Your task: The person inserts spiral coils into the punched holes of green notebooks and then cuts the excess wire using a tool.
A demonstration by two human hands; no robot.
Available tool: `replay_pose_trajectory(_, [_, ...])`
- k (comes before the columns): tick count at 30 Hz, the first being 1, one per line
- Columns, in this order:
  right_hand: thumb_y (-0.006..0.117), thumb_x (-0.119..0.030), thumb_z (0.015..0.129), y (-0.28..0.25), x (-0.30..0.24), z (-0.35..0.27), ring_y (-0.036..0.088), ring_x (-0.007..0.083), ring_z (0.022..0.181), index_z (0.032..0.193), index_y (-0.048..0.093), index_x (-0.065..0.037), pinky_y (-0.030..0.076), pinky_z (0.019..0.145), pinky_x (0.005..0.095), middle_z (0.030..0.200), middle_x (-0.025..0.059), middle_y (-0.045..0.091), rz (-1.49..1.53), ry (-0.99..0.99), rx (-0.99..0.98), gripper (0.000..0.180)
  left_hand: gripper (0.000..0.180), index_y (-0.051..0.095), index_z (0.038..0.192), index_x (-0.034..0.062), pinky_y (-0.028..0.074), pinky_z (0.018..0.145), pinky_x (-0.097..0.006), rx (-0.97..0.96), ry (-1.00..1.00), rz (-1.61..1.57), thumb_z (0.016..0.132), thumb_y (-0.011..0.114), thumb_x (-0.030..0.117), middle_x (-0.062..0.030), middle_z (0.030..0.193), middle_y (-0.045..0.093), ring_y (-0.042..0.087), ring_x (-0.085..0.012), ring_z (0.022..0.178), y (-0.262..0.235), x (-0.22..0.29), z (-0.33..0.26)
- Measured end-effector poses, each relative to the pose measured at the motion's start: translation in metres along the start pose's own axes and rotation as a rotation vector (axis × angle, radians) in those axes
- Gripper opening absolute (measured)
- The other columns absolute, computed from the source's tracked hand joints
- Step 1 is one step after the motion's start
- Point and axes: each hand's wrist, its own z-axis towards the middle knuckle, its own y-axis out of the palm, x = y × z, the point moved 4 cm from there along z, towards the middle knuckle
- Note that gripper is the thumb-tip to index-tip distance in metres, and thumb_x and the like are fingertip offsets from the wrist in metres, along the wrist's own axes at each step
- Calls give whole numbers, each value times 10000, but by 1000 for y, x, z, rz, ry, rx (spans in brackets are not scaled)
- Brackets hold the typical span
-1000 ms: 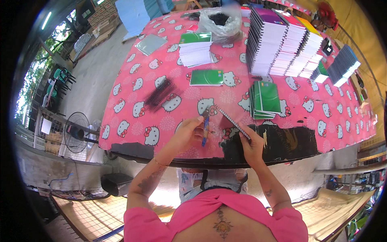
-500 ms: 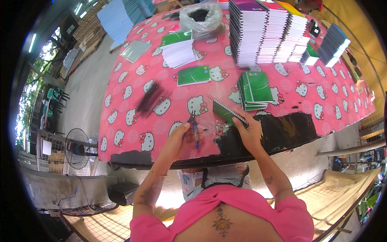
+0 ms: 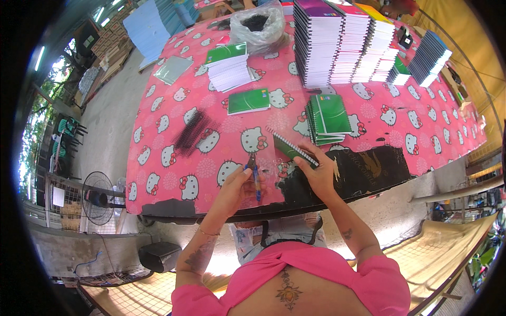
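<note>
My left hand [image 3: 235, 185] is closed around a pair of blue-handled pliers [image 3: 257, 185], whose dark jaws point away from me. In my right hand [image 3: 319, 173] is a green spiral notebook [image 3: 289, 149], tilted above the table with its coil upward. One end of the coil sticks out past the notebook's far left corner. The pliers and the notebook are apart. Just beyond my right hand lies a small stack of green spiral notebooks [image 3: 331, 117]. A loose pile of black binding coils [image 3: 193, 131] is ahead and left of my left hand.
On the pink patterned tablecloth [image 3: 158, 174] are a green-covered pad [image 3: 249, 101], a leaning paper stack [image 3: 229, 71] and a clear sheet [image 3: 174, 69]. Tall notebook stacks [image 3: 320, 52] and a plastic bag [image 3: 258, 34] stand farther back. A fan [image 3: 97, 197] is left of the table.
The notebook in my right hand has tipped, so its coil faces up more and less of its cover shows. My left hand keeps its hold on the pliers. The whole view has shifted slightly.
</note>
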Motion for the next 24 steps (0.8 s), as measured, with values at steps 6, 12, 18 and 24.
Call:
replay_pose_trajectory(6, [760,-65,888,0,1,0,673,158,909,1099,705,32,516,836,292,1041,118,736,24,-3,17,239,402,545,1306,38,584,850,-415,20,-12,7,1062,485,352,-145,1082,699,719,-269,957,-1,-3,0])
replay_pose_trajectory(12, [749,-49,901,3,2,-2,628,100,894,1088,710,41,499,825,256,999,59,721,14,-30,-8,210,418,593,1238,13,595,786,-424,-12,-106,-34,1052,486,373,-160,1033,702,717,-270,880,10,11,9])
replay_pose_trajectory(18, [755,-13,883,6,4,-4,633,114,890,1088,702,46,504,821,269,1000,69,720,81,15,-7,219,479,564,1288,-18,604,770,-453,-64,-144,-48,1039,481,382,-205,1077,702,725,-319,912,20,26,21])
replay_pose_trajectory(24, [763,1,846,6,0,-6,705,224,913,1098,708,-3,532,824,305,1032,129,730,-47,-67,-99,258,469,553,1290,-26,610,775,-477,-115,-167,-115,1044,468,363,-241,1101,697,726,-363,940,17,23,29])
